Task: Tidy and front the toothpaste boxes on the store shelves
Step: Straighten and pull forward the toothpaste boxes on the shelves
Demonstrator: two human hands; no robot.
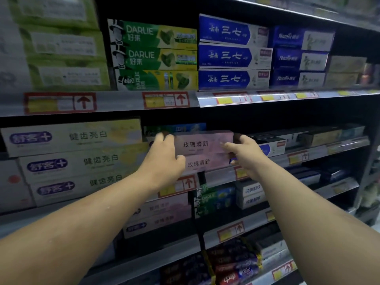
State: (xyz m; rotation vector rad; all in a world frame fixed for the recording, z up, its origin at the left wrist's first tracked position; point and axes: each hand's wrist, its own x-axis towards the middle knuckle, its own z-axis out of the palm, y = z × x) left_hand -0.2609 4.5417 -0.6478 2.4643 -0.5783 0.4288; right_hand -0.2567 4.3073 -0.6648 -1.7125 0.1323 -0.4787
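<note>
Two pink toothpaste boxes lie stacked on the middle shelf, the upper pink box (202,141) on the lower pink box (207,163). My left hand (166,155) grips their left end, fingers over the top of the upper box and thumb at the front. My right hand (243,152) holds the right end of the same stack, fingers curled behind it and thumb across the front. A green-and-blue box (181,127) shows behind and above the pink ones.
White and yellow boxes (72,161) are stacked to the left on the same shelf. Green Darlie boxes (154,56) and blue boxes (232,54) fill the shelf above. Lower shelves hold more pink boxes (162,212) and dark boxes (232,264). Price rails (218,175) front every shelf.
</note>
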